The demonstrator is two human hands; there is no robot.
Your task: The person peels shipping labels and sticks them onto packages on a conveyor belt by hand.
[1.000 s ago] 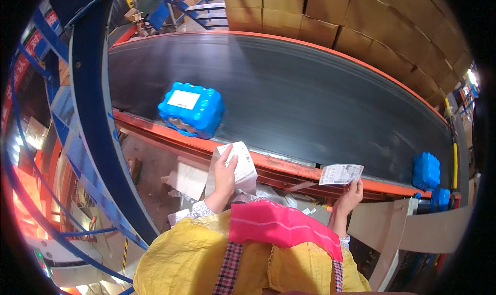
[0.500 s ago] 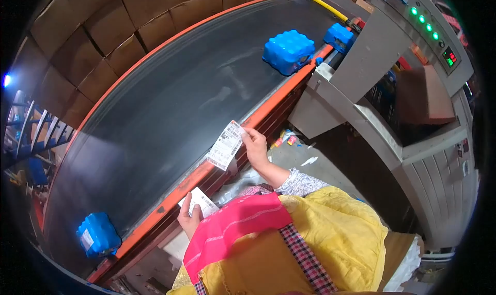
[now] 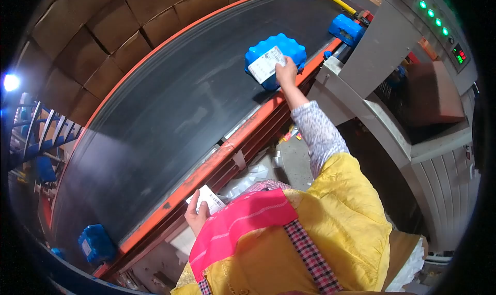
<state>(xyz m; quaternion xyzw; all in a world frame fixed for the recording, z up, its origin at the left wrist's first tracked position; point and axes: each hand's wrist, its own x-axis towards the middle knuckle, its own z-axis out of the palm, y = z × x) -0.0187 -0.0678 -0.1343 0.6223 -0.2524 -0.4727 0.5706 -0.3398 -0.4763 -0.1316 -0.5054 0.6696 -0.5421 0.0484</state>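
Note:
My right hand (image 3: 287,74) grips one corner of a printed white label (image 3: 266,65). The label lies over the top of a blue plastic-wrapped pack (image 3: 287,44) with a bumpy surface, on the dark conveyor belt (image 3: 175,104); whether it is stuck down I cannot tell. Down by my waist, my left hand (image 3: 197,215) is closed on a stack of white labels (image 3: 208,199), with barcode print on the top one. Part of that stack is hidden behind my pink cloth.
A second blue pack (image 3: 347,29) sits at the belt's far right, by a grey machine (image 3: 361,57) with green lights. Another labelled blue pack (image 3: 97,243) rests at the lower left. An orange rail (image 3: 206,166) edges the belt; cardboard boxes (image 3: 116,26) are stacked behind it.
My right hand has reached forward and up with its label, from above the near rail onto the blue pack. That pack has come slightly closer. My left hand still keeps its stack.

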